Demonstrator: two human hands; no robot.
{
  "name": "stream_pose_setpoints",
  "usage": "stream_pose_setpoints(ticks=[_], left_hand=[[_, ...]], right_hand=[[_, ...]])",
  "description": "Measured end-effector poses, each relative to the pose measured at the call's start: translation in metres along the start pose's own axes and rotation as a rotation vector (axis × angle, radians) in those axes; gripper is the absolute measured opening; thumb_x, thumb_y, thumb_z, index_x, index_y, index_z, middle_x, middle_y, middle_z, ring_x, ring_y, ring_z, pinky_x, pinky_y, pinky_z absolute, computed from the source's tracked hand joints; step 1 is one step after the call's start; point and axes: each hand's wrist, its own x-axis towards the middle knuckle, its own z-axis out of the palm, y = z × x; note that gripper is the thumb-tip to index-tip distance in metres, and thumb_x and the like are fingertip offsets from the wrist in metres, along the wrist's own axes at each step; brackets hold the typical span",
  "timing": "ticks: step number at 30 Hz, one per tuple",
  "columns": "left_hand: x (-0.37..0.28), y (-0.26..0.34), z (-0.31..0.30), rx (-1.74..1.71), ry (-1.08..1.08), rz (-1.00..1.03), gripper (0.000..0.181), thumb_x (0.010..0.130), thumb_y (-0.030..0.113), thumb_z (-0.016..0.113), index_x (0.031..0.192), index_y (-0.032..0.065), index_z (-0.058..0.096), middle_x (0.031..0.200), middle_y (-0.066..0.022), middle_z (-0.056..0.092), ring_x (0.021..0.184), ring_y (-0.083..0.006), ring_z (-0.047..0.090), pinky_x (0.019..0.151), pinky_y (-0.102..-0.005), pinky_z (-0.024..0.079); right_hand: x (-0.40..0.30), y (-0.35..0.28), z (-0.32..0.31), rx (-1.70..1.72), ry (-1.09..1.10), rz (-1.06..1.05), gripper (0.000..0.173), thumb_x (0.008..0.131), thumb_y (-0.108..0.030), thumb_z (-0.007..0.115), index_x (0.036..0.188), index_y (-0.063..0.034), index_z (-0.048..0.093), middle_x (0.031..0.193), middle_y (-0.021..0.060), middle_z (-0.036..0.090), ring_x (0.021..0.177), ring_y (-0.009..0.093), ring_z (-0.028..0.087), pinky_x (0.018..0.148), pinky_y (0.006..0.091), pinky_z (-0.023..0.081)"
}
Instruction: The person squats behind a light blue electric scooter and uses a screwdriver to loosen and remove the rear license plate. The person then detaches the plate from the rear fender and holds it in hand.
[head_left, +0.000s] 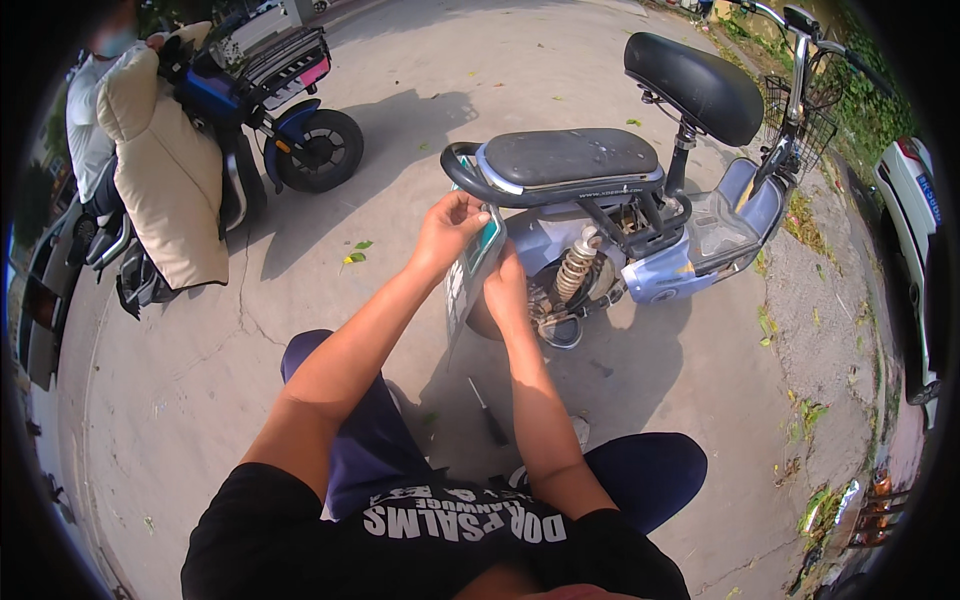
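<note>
A pale blue electric bicycle with a black padded rear seat (571, 156) stands before me, its rear end towards me. At its back, under the black grab rail (480, 191), is a green and white licence plate (480, 251). My left hand (452, 225) pinches the plate's upper edge between thumb and fingers. My right hand (507, 281) is at the plate's right side, its fingers partly hidden behind it. A coil-spring shock absorber (576, 264) shows to the right of that hand. On the ground between my legs lies a screwdriver (489, 414) with a dark handle.
A person (90, 120) in a white top sits on a blue scooter (217, 90) at the upper left, with a beige padded cover (169, 195) hanging over its front. A black saddle (694, 86) rises at the upper right. A white car (911, 247) stands at the far right edge.
</note>
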Motion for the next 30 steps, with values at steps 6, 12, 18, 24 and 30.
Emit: stream_pose_setpoints(ticks=[6, 12, 18, 24, 30], left_hand=[[0.006, -0.004, -0.002, 0.013, 0.040, 0.000, 0.012, 0.086, 0.001, 0.067, 0.096, 0.0018, 0.062, 0.085, -0.0002, 0.064, 0.076, -0.0074, 0.058, 0.071, -0.0239, 0.048], [0.009, -0.004, -0.003, -0.005, 0.027, -0.006, 0.008, 0.086, 0.002, 0.067, 0.092, 0.0032, 0.062, 0.084, -0.0004, 0.064, 0.075, -0.0071, 0.058, 0.070, -0.0237, 0.048], [0.015, -0.007, 0.000, 0.120, 0.035, 0.018, 0.008, 0.087, -0.001, 0.064, 0.092, 0.0025, 0.059, 0.082, 0.0008, 0.061, 0.075, -0.0072, 0.055, 0.071, -0.0238, 0.046], [0.009, -0.011, 0.009, 0.269, 0.071, 0.220, 0.014, 0.089, -0.002, 0.060, 0.102, -0.0016, 0.056, 0.088, -0.0022, 0.059, 0.080, -0.0109, 0.055, 0.078, -0.0265, 0.047], [0.007, -0.015, 0.010, 0.323, 0.094, 0.243, 0.013, 0.092, 0.000, 0.058, 0.105, -0.0022, 0.055, 0.089, -0.0053, 0.061, 0.082, -0.0127, 0.057, 0.079, -0.0274, 0.047]], right_hand=[[0.003, 0.001, -0.001, 0.049, 0.000, -0.111, 0.024, 0.093, -0.007, 0.050, 0.116, 0.0000, 0.056, 0.096, 0.0226, 0.064, 0.092, 0.039, 0.063, 0.081, 0.0404, 0.048], [0.006, -0.002, -0.005, 0.008, 0.007, -0.168, 0.029, 0.092, -0.005, 0.051, 0.119, 0.0001, 0.057, 0.098, 0.0251, 0.063, 0.094, 0.042, 0.061, 0.080, 0.0411, 0.048], [0.008, 0.005, -0.010, -0.017, -0.056, -0.125, 0.033, 0.094, -0.005, 0.047, 0.126, -0.0019, 0.054, 0.100, 0.0282, 0.062, 0.097, 0.046, 0.059, 0.080, 0.0443, 0.047], [0.006, 0.008, -0.013, -0.115, -0.100, -0.078, 0.038, 0.096, -0.007, 0.045, 0.134, -0.0048, 0.046, 0.101, 0.0298, 0.062, 0.099, 0.047, 0.058, 0.078, 0.0490, 0.047], [0.009, 0.010, -0.012, -0.077, -0.061, -0.179, 0.041, 0.093, -0.004, 0.048, 0.134, -0.0051, 0.046, 0.100, 0.0292, 0.061, 0.094, 0.047, 0.058, 0.076, 0.0495, 0.047]])
